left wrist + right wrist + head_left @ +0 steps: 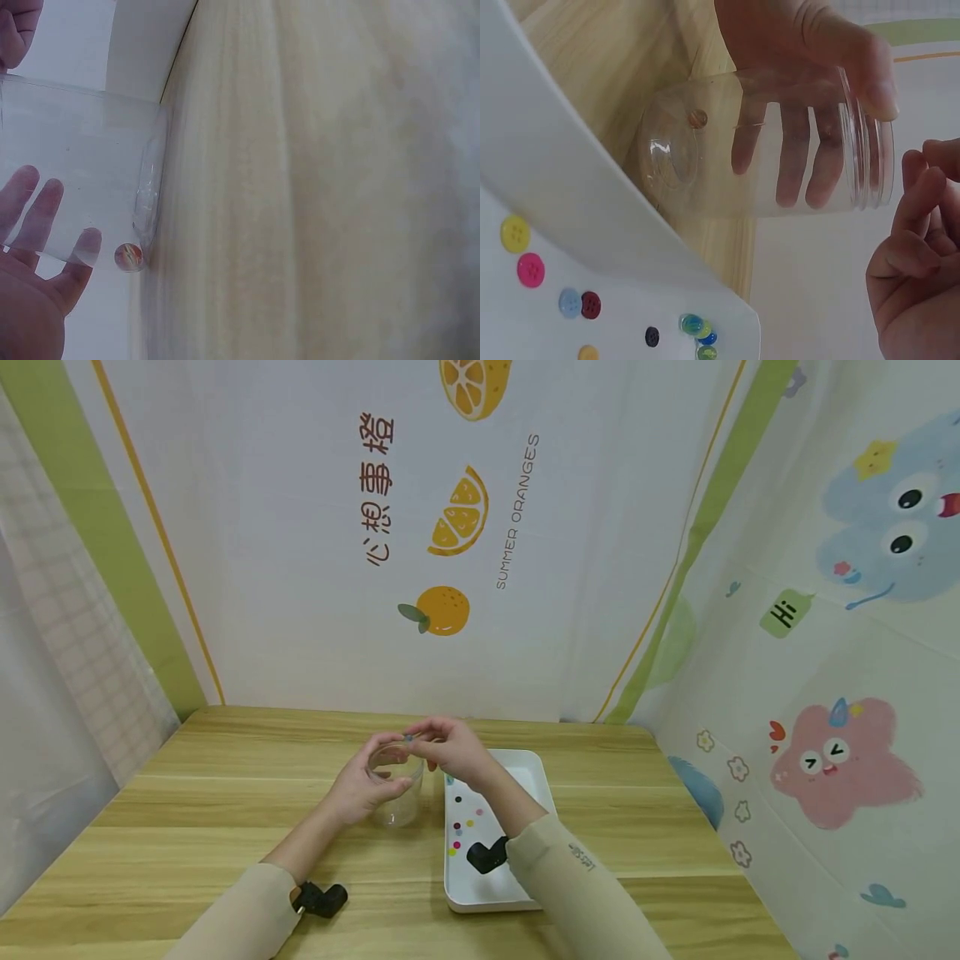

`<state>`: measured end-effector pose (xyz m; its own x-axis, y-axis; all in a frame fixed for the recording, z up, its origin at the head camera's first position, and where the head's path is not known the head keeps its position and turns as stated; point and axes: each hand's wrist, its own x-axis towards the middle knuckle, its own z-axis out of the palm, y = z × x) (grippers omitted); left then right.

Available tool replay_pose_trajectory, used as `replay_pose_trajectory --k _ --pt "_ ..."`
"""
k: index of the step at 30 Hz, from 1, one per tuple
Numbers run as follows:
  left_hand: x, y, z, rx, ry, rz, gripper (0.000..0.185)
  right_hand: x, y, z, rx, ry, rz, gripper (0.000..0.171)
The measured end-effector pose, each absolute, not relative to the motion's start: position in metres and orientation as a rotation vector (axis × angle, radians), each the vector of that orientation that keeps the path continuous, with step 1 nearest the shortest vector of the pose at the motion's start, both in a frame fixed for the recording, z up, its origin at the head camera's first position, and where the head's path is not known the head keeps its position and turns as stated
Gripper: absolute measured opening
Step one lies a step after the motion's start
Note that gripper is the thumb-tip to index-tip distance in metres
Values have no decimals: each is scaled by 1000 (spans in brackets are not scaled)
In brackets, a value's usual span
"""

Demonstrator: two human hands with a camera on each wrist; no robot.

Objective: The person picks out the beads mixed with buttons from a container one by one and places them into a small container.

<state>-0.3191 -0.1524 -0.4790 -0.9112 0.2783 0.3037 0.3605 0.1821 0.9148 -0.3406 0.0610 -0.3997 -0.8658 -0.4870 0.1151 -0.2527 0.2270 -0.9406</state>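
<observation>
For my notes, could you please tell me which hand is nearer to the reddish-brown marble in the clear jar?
Left: the left hand grips the jar above the marble; the right hand is farther, by the rim.

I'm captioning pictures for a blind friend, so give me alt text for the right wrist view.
The left hand holds a clear, open-mouthed jar with one brownish marble inside. The right hand is near the jar's mouth, fingers curled. At lower left, a white tray holds colourful buttons and blue and green marbles.
</observation>
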Motion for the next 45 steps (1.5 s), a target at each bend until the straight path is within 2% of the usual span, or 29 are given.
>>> replay_pose_trajectory --k 21,35,45 --pt "-318 -153 -477 -602 -2404 -1819 67 -340 57 -402 -694 2353 -1631 20" --pt "-318 -153 -478 -634 -2376 -1835 66 -350 81 -407 -637 2334 -1710 30" --pt "-319 -152 -479 -652 -2366 -1828 67 -355 107 -417 -524 2374 -1695 27"
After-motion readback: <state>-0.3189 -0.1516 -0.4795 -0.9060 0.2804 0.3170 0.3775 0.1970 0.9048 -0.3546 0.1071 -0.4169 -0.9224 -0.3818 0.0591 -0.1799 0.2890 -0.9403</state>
